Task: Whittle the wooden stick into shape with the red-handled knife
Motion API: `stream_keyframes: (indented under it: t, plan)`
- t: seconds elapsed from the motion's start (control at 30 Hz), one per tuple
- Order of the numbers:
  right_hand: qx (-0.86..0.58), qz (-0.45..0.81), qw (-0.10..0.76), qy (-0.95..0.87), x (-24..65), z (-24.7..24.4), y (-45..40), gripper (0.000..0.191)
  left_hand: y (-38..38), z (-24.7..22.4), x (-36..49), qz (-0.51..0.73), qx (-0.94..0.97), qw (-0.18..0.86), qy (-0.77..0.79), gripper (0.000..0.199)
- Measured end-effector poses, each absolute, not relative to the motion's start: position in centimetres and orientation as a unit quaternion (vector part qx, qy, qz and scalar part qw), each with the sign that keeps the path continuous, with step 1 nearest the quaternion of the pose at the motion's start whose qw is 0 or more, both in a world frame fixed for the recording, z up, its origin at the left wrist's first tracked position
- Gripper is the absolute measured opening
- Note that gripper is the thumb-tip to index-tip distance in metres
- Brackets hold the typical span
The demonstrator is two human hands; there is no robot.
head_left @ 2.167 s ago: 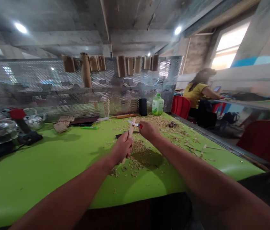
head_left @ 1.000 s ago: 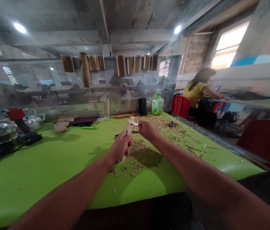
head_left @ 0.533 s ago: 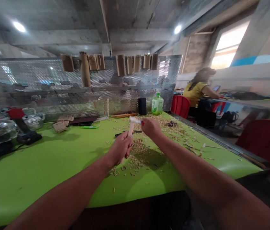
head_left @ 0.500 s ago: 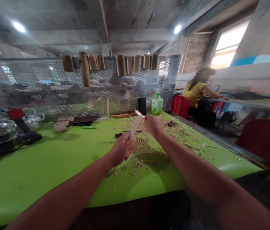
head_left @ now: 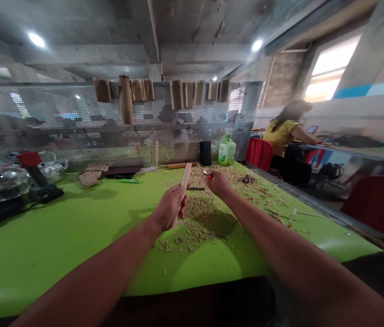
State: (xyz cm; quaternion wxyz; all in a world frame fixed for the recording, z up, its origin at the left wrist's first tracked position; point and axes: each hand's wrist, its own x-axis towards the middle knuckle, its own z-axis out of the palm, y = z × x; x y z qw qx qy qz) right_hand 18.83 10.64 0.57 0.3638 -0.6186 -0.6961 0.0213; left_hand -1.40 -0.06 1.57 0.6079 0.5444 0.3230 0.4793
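The left hand (head_left: 171,208) is clenched round the lower part of a pale stick (head_left: 186,175), which slants up and away over the green table (head_left: 76,240); the right hand (head_left: 219,184) grips a small knife (head_left: 206,173), its blade to the right of the stick's upper end and apart from it; shavings (head_left: 196,232) lie beneath the 2 hands; the step in hand looks like whittling, between 2 strokes; another cut would call for a steady left grip, the blade laid shallow on the wood and the left fingers kept below its path.
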Motion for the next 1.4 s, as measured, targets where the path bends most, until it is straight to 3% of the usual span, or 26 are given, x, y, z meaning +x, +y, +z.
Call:
stream_keyframes:
  t: [0.17, 0.4, 0.77, 1.0, 1.2, 1.4]
  plan:
    - [-0.567, 0.025, 0.397, -0.722, 18.6, 0.1, 10.1, 0.027, 0.2, 1.2, -1.3, 0.484, 0.542, 0.608, 0.320, 0.033]
    - [-0.589, -0.073, 0.272, -0.758, 17.0, 1.1, 7.8, 0.027, 0.6, 0.7, -1.0, 0.476, 0.591, 0.563, 0.327, 0.011]
    - [-0.612, -0.103, 0.184, -0.762, 15.6, 1.7, 6.7, 0.031, 0.3, 0.6, -0.4, 0.477, 0.593, 0.520, 0.389, 0.010]
    - [-0.600, -0.120, 0.210, -0.762, 15.8, 2.0, 7.7, 0.029, -0.9, 1.7, -0.3, 0.468, 0.581, 0.538, 0.393, 0.004]
    - [-0.801, 0.030, 0.243, -0.547, 24.0, 2.8, 11.3, 0.037, -4.1, 1.9, 0.7, 0.362, 0.641, 0.584, 0.343, 0.023]
    - [-0.759, -0.009, 0.302, -0.577, 22.9, 2.4, 11.2, 0.039, -0.7, 1.5, -0.2, 0.467, 0.556, 0.587, 0.359, 0.029]
